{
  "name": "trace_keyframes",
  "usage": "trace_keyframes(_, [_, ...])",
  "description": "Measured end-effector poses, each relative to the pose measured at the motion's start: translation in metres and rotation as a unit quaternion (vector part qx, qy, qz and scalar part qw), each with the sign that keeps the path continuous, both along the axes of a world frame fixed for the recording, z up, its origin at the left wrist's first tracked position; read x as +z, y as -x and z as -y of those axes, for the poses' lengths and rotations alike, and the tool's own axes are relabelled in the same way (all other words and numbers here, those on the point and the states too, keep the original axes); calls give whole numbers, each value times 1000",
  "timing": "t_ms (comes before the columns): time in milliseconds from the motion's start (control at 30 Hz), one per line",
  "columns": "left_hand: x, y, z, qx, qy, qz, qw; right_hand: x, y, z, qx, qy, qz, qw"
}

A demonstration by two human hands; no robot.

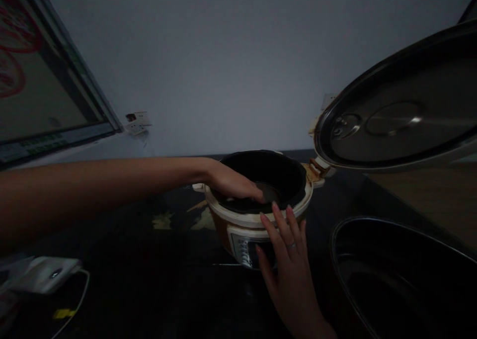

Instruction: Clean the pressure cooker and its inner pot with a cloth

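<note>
An electric cooker with a cream rim and a front control panel stands on the dark table. Its lid is swung open on the right-hand hinge, metal underside showing. My left hand reaches over the rim into the dark cooker well. Its fingertips are down by a greyish patch inside, and most of the fingers are hidden, so I cannot tell whether they grip anything. Against the front rim and panel rests my right hand, fingers spread, a ring on one finger, holding nothing.
A large dark pot stands at the lower right. At the lower left lie a white device with a cable and a small yellow item. Wall sockets and a window are behind. The room is dim.
</note>
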State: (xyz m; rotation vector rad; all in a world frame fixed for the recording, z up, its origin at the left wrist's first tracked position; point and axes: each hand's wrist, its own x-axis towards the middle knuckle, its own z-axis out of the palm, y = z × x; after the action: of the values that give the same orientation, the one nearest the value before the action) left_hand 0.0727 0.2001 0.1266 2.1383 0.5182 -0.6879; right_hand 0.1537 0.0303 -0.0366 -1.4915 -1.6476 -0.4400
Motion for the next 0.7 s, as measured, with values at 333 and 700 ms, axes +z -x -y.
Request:
trace_keyframes(333, [2,5,5,-11,21,46,999,1,-1,1,1,3,0,1000])
trace_keyframes(700, [19,26,-9,-98,-321,-111,936,-1,2,-1,8,2,-19,1000])
